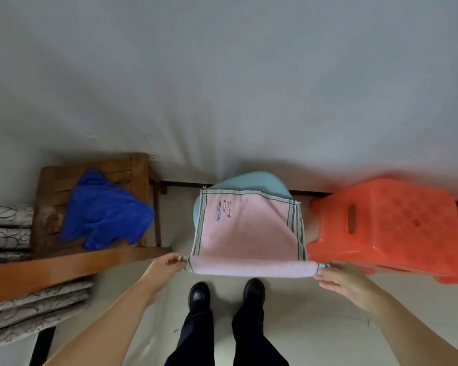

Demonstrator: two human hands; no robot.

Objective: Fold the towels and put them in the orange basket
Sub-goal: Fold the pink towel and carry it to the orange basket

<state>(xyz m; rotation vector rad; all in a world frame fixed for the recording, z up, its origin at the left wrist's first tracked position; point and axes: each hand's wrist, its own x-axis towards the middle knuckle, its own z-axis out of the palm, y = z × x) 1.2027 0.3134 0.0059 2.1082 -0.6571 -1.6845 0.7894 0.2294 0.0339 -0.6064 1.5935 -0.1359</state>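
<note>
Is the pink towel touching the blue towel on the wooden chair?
Apart. The head view shows the pink towel held over the teal stool, while the blue towel lies on the wooden chair, with bare floor between them.

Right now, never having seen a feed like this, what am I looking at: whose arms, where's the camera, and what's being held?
One wide-angle camera is worn on a person's head, looking down past their shoes. No machine: two bare hands. The left hand and right hand each pinch an end of a pink towel with their fingers; it lies over a light blue seat. A crumpled blue towel lies on a wooden chair to the left. The orange basket stands to the right.
</note>
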